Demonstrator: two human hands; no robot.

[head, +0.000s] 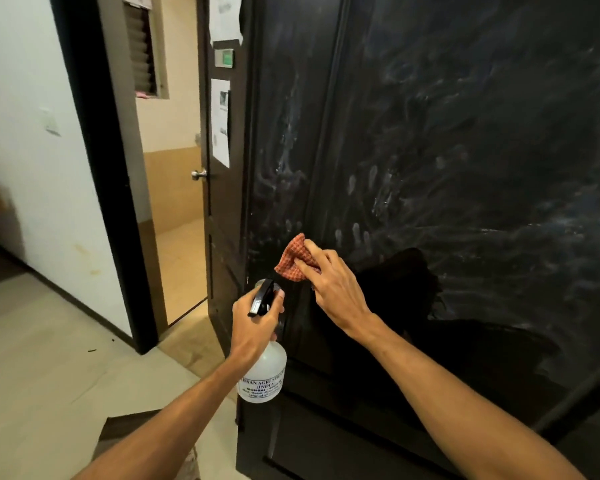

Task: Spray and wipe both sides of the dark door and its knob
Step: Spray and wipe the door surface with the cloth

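A tall, dark brown panelled wooden door [465, 133] fills the right side of the view, its face covered in pale smears, streaks and finger-shaped marks. The right hand [336, 289] is closed around a bunched orange-and-white checked cloth [293, 259], thumb and fingers pinching it, and presses it against the door near the door's left edge, low on the upper panel. Just below and to the left, the left hand [255, 323] is wrapped around the neck of a translucent white plastic spray bottle [265, 375] with a black trigger head [262, 297]; one fingertip sits by the trigger, and the bottle hangs upright beside the door's edge (its printed label faces the camera). The knob of this door cannot be made out; it may be hidden behind the hands and the bottle, where the surface is in deep shadow.

Beyond the door's left edge stands a second dark door [222, 202], with a round silver metal knob [199, 174] on its edge and white paper notices [220, 123] stuck to its face. A black door frame [101, 168] borders a white wall [21, 116] on the left, and the floor is pale beige tile [49, 368].
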